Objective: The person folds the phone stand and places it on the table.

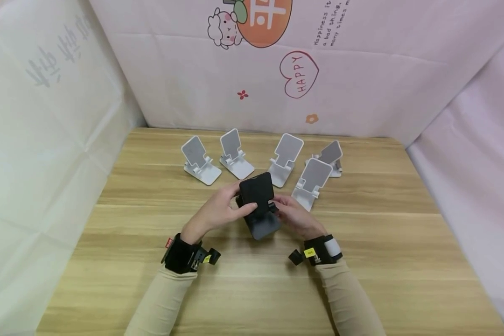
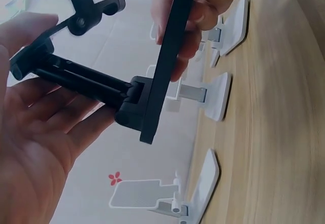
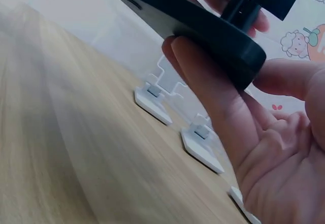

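Observation:
A black folding phone stand (image 1: pixel 257 189) is held up over the wooden table between both hands. My left hand (image 1: pixel 218 210) grips its back plate and arm from the left, the thumb laid across the front and the fingers behind the arm. From the other side my right hand (image 1: pixel 296 218) pinches the base by its edge. In the left wrist view, the hinged arm of the phone stand (image 2: pixel 81 84) is unfolded between plate and base. The right wrist view shows the base's underside (image 3: pixel 162 18), with right fingers below it and the thumb at its edge.
Several white phone stands with grey pads stand unfolded behind the hands, among them a far-left stand (image 1: pixel 195 154), a middle stand (image 1: pixel 288 151) and a right-hand stand (image 1: pixel 315 175) close beyond my right hand. A printed cloth wall (image 1: pixel 172 84) rises along the table's (image 1: pixel 382 233) back edge.

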A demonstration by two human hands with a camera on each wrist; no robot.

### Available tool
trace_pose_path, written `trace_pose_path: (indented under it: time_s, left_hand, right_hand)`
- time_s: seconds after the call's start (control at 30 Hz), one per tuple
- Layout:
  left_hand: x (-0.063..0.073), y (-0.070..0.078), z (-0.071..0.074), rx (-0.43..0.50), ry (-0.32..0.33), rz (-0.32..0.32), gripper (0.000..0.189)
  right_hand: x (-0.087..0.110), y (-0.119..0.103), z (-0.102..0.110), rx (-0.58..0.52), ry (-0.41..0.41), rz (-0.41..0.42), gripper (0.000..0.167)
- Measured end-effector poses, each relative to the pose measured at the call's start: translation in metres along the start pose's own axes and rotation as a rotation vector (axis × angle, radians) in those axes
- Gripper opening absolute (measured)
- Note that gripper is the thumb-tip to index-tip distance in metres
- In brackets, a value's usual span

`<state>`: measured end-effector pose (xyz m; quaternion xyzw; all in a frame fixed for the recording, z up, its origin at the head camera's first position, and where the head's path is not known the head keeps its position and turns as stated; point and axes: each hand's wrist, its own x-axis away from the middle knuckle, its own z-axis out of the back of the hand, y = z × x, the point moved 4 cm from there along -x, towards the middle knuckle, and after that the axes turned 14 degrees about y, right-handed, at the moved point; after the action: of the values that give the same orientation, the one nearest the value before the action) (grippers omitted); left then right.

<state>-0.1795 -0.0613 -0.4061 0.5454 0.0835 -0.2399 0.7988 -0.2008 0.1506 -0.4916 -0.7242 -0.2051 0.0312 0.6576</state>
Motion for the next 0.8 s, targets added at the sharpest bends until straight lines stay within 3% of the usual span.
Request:
trace_pose_path:
  time_s: [0.17,0.4,0.8]
  left_hand:
    - [-0.003,0.001,0.001,0.022,0.057,0.002,0.045]
    - [-0.006,-0.002,0.004,0.007,0.107,-0.032,0.047]
    - [-0.007,-0.009,0.008,0.071,0.052,0.031,0.043]
  right_hand:
    - [0.001,-0.001,-0.010,-0.088,0.006,0.033,0.020]
    - [0.001,0.005,-0.028,-0.182,0.106,0.027,0.016]
    - [0.000,0.013,-0.042,-0.266,0.228,0.008,0.020]
